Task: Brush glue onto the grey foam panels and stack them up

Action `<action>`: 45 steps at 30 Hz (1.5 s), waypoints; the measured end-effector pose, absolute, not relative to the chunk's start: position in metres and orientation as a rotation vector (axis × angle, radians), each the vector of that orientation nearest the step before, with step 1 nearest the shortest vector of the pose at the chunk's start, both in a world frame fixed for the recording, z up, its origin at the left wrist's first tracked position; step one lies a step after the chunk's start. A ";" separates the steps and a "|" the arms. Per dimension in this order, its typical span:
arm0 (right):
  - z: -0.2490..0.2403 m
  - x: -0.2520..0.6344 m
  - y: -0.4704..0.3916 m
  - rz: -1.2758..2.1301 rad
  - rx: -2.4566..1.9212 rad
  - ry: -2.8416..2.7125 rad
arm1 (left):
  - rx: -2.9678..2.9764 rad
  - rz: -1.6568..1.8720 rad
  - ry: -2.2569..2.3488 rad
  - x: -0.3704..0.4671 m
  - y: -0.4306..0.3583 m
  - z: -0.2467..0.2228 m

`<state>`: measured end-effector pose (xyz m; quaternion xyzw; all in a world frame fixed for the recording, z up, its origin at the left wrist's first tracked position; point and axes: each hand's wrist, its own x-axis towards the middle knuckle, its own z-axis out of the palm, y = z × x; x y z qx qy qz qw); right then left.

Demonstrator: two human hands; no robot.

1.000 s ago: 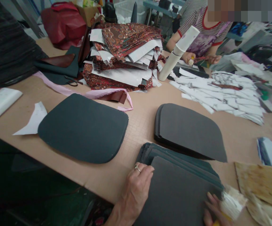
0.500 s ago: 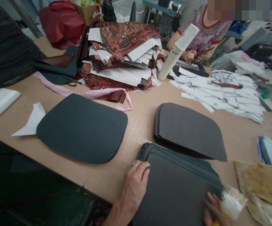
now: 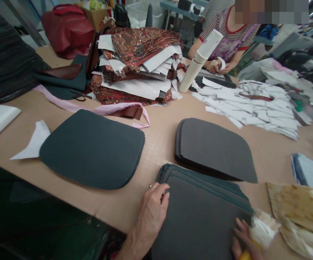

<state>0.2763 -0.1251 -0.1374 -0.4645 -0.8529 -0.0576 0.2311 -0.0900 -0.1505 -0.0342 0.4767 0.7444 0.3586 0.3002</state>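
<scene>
The left hand [image 3: 152, 207] pinches the dark top panel [image 3: 196, 216] by its edge, on a fanned stack [image 3: 224, 188] lying between the hands; the right hand [image 3: 243, 236] grasps a yellow-handled brush [image 3: 263, 228], fingers against that panel.

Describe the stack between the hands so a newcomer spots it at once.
Start at the tan tabletop and go to the bottom of the view. There, between the left hand and the right hand, lies the stack of dark sheets. Unlike the green pile and the grey pile, its far edge is fanned, green strips showing behind a grey top.
</scene>
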 end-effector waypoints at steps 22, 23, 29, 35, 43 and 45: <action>-0.097 0.217 -0.137 0.093 -1.505 -2.052 | 1.927 0.813 1.940 -0.065 -0.146 -0.050; -0.095 0.216 -0.139 0.102 -1.492 -2.060 | 1.951 0.769 1.894 -0.063 -0.146 -0.053; -0.087 0.222 -0.138 0.115 -1.428 -2.132 | 1.977 0.659 1.862 -0.066 -0.142 -0.054; -0.070 0.178 -0.121 0.196 -1.292 -2.115 | 1.955 0.596 1.826 -0.069 -0.137 -0.038; -0.051 0.088 -0.091 0.512 -1.155 -2.203 | 1.965 0.473 1.816 -0.074 -0.132 -0.022; -0.054 0.085 -0.090 0.522 -1.162 -2.188 | 1.970 0.452 1.827 -0.074 -0.132 -0.022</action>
